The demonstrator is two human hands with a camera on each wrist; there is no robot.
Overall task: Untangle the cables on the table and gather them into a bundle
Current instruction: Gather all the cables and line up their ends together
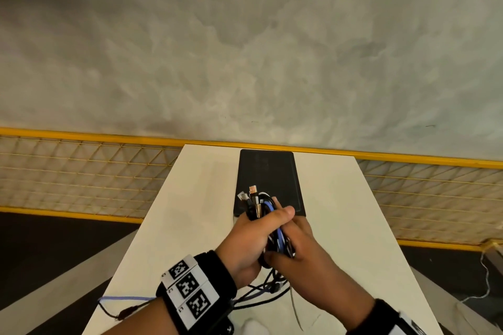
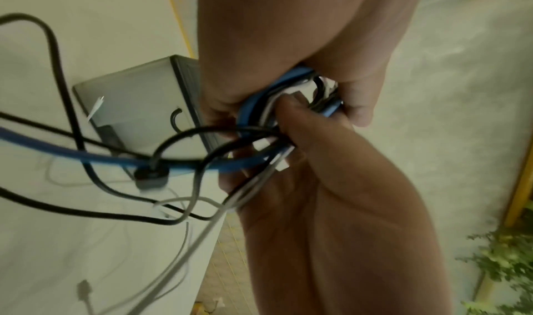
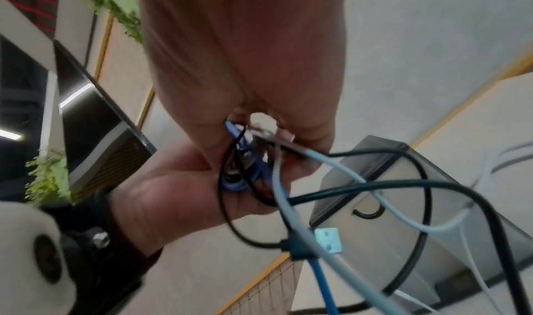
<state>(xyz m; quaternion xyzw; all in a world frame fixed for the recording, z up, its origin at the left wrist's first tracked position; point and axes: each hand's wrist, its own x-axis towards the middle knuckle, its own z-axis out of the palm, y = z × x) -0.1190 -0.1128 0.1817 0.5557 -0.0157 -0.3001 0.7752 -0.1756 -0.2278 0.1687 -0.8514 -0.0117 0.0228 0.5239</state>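
A bundle of cables, black, blue and white, stands upright over the white table with several plugs poking out of its top. My left hand grips the bundle, thumb across the front. My right hand holds the same bundle from the right, fingers wrapped behind and thumb low. In the left wrist view the blue cable and black leads trail away from both hands. In the right wrist view the coiled strands sit between the two palms. Loose tails lie on the table under my wrists.
A black flat box lies on the table just beyond the hands. One blue tail and a black plug hang off the table's left edge. A yellow mesh fence runs behind the table, with grey floor beyond.
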